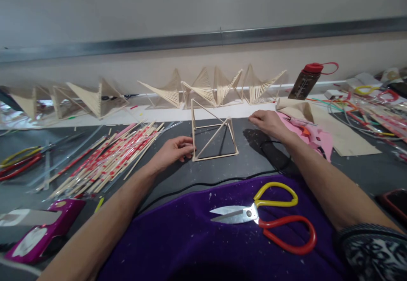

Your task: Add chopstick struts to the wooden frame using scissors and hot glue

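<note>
A small open frame of thin wooden sticks (216, 157) stands on the dark tabletop in front of me. My left hand (173, 151) is at its left side, with thumb and fingers closed at the upright stick there. To the right of the frame, my right hand (269, 122) is apart from it. Its fingers are pinched together, and whatever may be between them is too small to make out. A pink glue gun (313, 134) lies just beyond the right wrist. Closer to me, scissors (249, 214) with one yellow and one red handle rest on purple cloth (178, 234).
Several finished stick models (200, 88) line the wall. Packets of wooden sticks (117, 162) lie left, near pliers-like red and yellow handles (22, 160) and a magenta device (47, 230). A red-capped bottle (305, 81) and brown paper (343, 132) are right. A black cord (203, 184) crosses the table.
</note>
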{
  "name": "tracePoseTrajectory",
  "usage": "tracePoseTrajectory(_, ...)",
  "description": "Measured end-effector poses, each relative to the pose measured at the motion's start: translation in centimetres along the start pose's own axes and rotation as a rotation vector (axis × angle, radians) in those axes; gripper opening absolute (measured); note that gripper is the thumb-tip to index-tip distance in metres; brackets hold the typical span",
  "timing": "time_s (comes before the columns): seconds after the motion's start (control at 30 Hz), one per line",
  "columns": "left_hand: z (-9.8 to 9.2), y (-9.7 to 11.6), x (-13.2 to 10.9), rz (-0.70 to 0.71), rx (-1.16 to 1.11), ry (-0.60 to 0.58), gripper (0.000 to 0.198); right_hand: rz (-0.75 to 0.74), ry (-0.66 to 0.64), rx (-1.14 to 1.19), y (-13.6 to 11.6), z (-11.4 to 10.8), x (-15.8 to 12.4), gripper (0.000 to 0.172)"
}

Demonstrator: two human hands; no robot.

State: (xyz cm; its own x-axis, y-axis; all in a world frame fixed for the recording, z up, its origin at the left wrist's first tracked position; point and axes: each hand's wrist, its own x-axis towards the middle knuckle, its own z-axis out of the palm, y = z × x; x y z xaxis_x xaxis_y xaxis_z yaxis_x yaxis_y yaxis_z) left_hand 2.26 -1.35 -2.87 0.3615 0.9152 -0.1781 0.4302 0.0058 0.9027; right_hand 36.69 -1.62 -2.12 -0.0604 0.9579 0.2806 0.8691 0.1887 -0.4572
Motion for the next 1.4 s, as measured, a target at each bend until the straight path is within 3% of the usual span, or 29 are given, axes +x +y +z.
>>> tracePoseTrajectory(0.17,-2.5,3.9,-2.2,0.036,0.084,0.191,0.034,0.220,0.099,0.791,0.2,-1.5,0.5,0.030)
tracePoseTrajectory(0.27,-1.6,7.2,-4.5,0.174,0.163,0.173,0.025,0.271,0.034,0.982,0.3,-2.2,0.9,0.028)
tracePoseTrajectory(0.33,0.7,9.0,-5.7,0.217,0.178,0.060,0.018,0.262,0.002,1.051,0.0,-2.6,0.9,0.030)
tracePoseTrajectory(0.47,7.4,10.7,-6.6,0.149,0.133,-0.365,0.012,0.228,-0.008,1.186,-0.9,-3.9,0.7,0.044)
tracePoseTrajectory(0.53,10.9,11.1,-5.9,0.147,0.079,-0.422,0.015,0.210,0.008,1.191,-1.2,-4.8,0.5,0.049)
tracePoseTrajectory(0.67,16.2,12.4,-2.6,0.176,-0.277,-0.169,0.055,0.202,0.026,1.140,-1.2,-6.4,0.2,0.056)
tracePoseTrajectory(0.8,18.7,14.2,1.9,0.292,-0.528,0.189,0.070,0.159,0.013,1.198,-1.0,-7.1,0.1,0.055)
tracePoseTrajectory(0.87,19.5,14.7,4.0,0.353,-0.511,0.240,0.076,0.122,-0.008,1.240,-1.1,-7.0,0.1,0.052)
tracePoseTrajectory(0.9,19.8,14.7,4.9,0.355,-0.496,0.194,0.074,0.107,-0.016,1.254,-1.1,-6.9,0.1,0.052)
tracePoseTrajectory(1.0,20.7,14.2,6.9,0.293,-0.438,-0.001,0.041,0.092,-0.014,1.248,-1.4,-6.5,0.2,0.050)
tracePoseTrajectory(1.07,20.9,13.5,7.6,0.254,-0.411,-0.034,0.022,0.084,0.013,1.192,-1.3,-6.6,0.3,0.047)
tracePoseTrajectory(1.2,19.9,12.4,8.1,0.270,-0.441,-0.008,0.028,0.090,0.084,0.972,0.1,-8.1,-0.1,0.034)
tracePoseTrajectory(1.3,18.9,12.0,8.0,0.283,-0.487,-0.019,0.032,0.240,0.130,0.828,2.4,-9.8,-0.9,0.024)
tracePoseTrajectory(1.4,18.5,11.8,8.1,0.264,-0.530,0.002,0.032,0.283,0.150,0.904,5.4,-11.8,-1.9,0.023)
